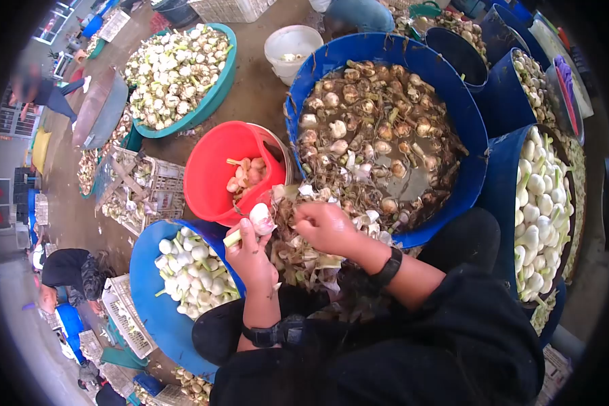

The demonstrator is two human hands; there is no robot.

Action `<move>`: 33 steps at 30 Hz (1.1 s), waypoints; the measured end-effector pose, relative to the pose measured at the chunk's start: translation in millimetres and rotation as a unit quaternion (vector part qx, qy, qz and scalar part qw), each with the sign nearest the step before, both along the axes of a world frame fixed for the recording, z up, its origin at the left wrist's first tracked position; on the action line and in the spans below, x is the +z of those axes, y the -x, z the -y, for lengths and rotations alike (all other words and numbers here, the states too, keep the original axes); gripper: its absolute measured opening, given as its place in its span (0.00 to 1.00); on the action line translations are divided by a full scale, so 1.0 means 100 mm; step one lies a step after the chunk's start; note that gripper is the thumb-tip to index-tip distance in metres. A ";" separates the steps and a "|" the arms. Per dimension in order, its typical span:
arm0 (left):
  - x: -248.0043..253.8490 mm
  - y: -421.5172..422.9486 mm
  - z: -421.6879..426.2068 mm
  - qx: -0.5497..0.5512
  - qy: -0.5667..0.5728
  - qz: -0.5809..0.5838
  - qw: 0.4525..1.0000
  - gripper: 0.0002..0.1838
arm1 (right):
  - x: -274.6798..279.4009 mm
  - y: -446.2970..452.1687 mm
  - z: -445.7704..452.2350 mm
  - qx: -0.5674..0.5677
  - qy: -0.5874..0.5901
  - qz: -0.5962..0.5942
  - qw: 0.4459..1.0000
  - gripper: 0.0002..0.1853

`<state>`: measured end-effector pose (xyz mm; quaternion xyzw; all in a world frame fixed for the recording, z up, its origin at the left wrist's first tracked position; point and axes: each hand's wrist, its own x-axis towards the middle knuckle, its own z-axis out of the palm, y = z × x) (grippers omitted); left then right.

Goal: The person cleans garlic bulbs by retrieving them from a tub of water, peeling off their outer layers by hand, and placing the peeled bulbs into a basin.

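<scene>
A garlic bulb [262, 218], white with some purple skin and a short pale-green stem, is held in my left hand [252, 256]. My right hand [326, 229] is closed just to the right of it, apart from the bulb; whatever its fingers pinch is hidden. Below both hands lies a heap of loose garlic skins [311, 264]. Just beyond my left hand stands a red bucket [203, 172] with several brownish bulbs inside. A blue tub [477, 149] of muddy, unpeeled garlic in murky water is in front of my right hand.
Peeled white bulbs fill a blue tub [145, 271] at left and another container [504, 176] at right. A green basin [231, 64] of garlic, a white bucket [287, 37] and a plastic crate [172, 177] stand farther off. A person [68, 274] bends over at far left.
</scene>
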<state>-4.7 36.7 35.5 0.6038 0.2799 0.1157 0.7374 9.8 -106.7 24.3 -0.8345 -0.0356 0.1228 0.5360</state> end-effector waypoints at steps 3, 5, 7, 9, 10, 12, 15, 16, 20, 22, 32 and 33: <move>-0.12 0.02 -0.04 -0.037 -0.033 -0.006 0.999 0.12 | 0.18 -0.09 -0.20 0.001 -0.026 -0.005 1.000 0.10; -0.04 -0.05 -0.06 -0.001 0.027 -0.068 0.997 0.15 | -0.02 -0.18 -0.20 0.059 -0.073 0.099 0.991 0.10; -0.29 -0.21 -0.45 -0.018 0.203 0.037 0.978 0.35 | -0.23 -0.36 0.08 0.059 -0.050 0.034 0.996 0.09; 0.14 -0.40 -0.44 0.012 0.363 -0.021 0.932 0.44 | -0.43 -0.64 0.56 -0.041 0.086 0.003 0.995 0.13; 0.11 -0.40 -0.43 0.009 0.365 -0.020 0.931 0.44 | -0.77 -0.82 0.85 -0.097 0.156 -0.010 0.983 0.15; 0.05 -0.36 -0.42 -0.100 0.325 0.022 0.940 0.49 | -1.30 -0.99 1.49 0.002 0.442 -0.061 0.895 0.18; -0.17 -0.24 -0.13 -0.116 0.183 -0.071 0.974 0.33 | -2.06 -0.66 1.96 0.157 0.571 -0.103 0.799 0.17; -0.23 -0.21 -0.04 -0.121 0.152 -0.072 0.978 0.28 | -2.15 -0.64 2.03 0.215 0.559 -0.129 0.791 0.18; -0.30 -0.14 0.22 -0.181 0.053 -0.061 0.980 0.21 | -2.12 -0.71 1.69 0.157 0.352 -0.204 0.900 0.22; -0.33 -0.13 0.31 -0.234 0.007 -0.050 0.971 0.25 | -1.25 -0.73 1.17 -0.100 0.006 -0.241 0.965 0.29; -0.27 -0.14 -0.06 -0.231 0.023 -0.061 0.971 0.23 | 0.01 -0.22 0.17 0.252 0.203 0.289 0.901 0.12; -0.25 -0.12 -0.07 -0.280 0.020 -0.092 0.955 0.22 | 0.00 -0.18 0.18 0.313 0.251 0.252 0.881 0.09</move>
